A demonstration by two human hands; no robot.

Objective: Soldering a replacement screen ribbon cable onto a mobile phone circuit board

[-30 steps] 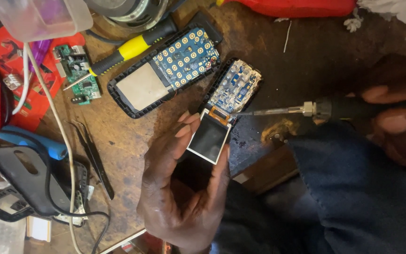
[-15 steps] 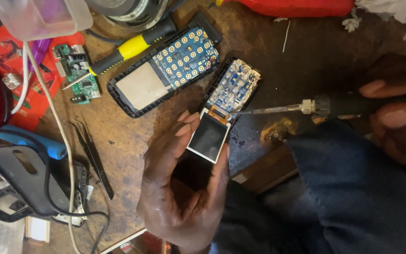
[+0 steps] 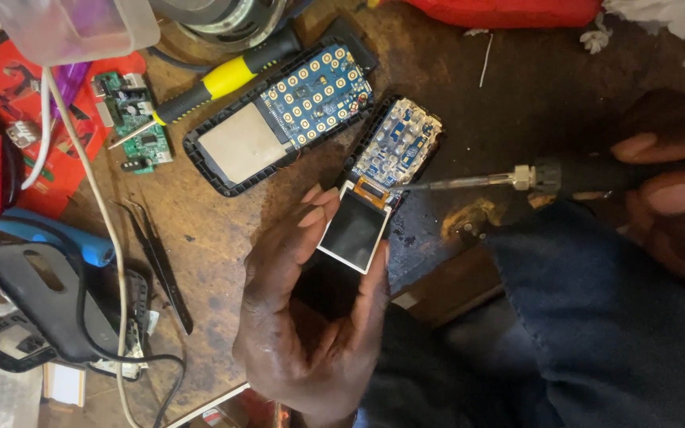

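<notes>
While a small square display screen [image 3: 354, 235] is pinched by its edges between the thumb and fingertips of the left hand [image 3: 311, 317], it is kept tilted up from the open phone circuit board [image 3: 396, 143] that lies just above it on the worn wooden bench [image 3: 223, 261]. An orange flex strip at the screen's top edge appears to join it to that board, which would explain why it is held so close. A soldering iron [image 3: 517, 178] is gripped in the right hand [image 3: 667, 198], fingers closed around its dark handle, and its thin metal tip is brought in from the right of the board to that joint. Just left of the board, a second opened phone [image 3: 279, 119] lies with its blue keypad contacts showing. Further left of the board, a yellow-handled screwdriver [image 3: 216, 83], a small green circuit board [image 3: 136, 119] and black tweezers [image 3: 160, 261] are laid within reach.
</notes>
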